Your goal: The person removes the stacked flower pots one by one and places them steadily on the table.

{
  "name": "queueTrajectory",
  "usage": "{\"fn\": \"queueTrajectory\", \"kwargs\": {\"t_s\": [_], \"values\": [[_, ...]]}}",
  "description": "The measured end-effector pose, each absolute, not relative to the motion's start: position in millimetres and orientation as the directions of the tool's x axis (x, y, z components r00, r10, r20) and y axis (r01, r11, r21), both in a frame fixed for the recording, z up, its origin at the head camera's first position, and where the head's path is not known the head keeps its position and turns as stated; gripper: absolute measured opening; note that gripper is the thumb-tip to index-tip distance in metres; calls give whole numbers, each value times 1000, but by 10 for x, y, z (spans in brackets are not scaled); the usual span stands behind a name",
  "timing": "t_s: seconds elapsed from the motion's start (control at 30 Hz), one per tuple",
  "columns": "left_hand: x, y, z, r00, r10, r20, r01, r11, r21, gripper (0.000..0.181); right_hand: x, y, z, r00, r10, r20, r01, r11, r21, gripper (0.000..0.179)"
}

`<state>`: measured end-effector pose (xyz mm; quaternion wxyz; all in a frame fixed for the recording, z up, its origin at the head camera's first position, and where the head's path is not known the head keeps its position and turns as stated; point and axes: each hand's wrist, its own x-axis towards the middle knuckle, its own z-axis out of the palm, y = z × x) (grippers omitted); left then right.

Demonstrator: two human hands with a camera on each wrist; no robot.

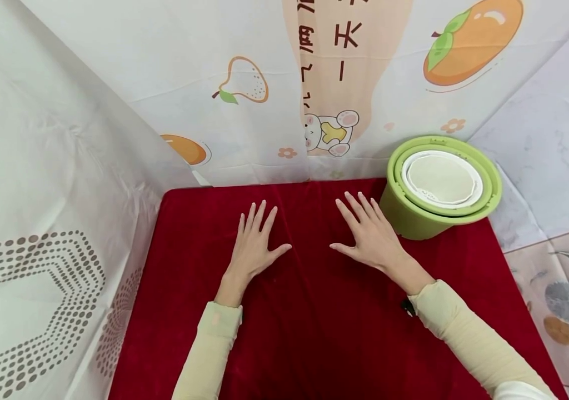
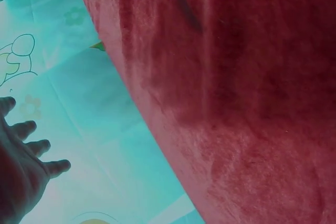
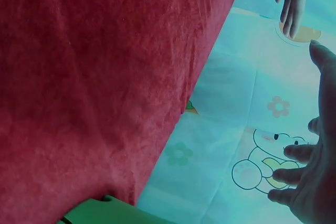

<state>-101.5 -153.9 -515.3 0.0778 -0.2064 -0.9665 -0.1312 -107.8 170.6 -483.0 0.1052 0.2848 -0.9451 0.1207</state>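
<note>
Head cam, clock face centred on the red cloth [image 1: 309, 328]: L hand [image 1: 253, 244] at approx 10 o'clock, R hand [image 1: 372, 236] at approx 1. Both: fingers straight & fanned, thumbs inward, backs up, nothing held; hands well apart from each other. Wrist cams suggest they're raised; fingertip contact w/ cloth can't be confirmed.

Green tub [image 1: 412, 219] stands upright near the far edge, betw. 1 & 2 o'clock, w/ a smaller green pot [image 1: 447, 211] and a white inner pot [image 1: 442, 178] nested inside. It's at R hand's 2 o'clock, just beside the fingers; R-wrist cam has it approx 6–7 o'clock, w/ a gap to the hand. L hand is far from it.

Step in hand, as I'd judge it: hands spread & ready. To do it well: keep both relaxed, wrists level, R pinky clear of the tub wall so it doesn't get nudged. If handling the tub, prob. best to bring L across to its 9 o'clock side, R to its 3, & lift straight so the nested pots don't tip or rattle; rims look smooth, so a firm, even hold is safer than a fingertip pinch. Watch the R cuff [image 1: 432, 308] too: a small dark bit [image 1: 407, 305], too unclear to ID, sits right by it, R hand's 5 o'clock; don't drag it.
</note>
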Motion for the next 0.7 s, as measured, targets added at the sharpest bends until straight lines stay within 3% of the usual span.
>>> {"fn": "queueTrajectory", "kwargs": {"t_s": [0.43,0.7], "values": [[-1166,-1413,-5145,-818,428,384,552,773,314,88,-1164,1900,-4600,-704,-569,426,-662,743,-102,97],[-1233,-1322,-5128,-798,426,426,578,740,344,87,-1211,1975,-4530,-696,-555,456,-661,743,-104,95]]}}
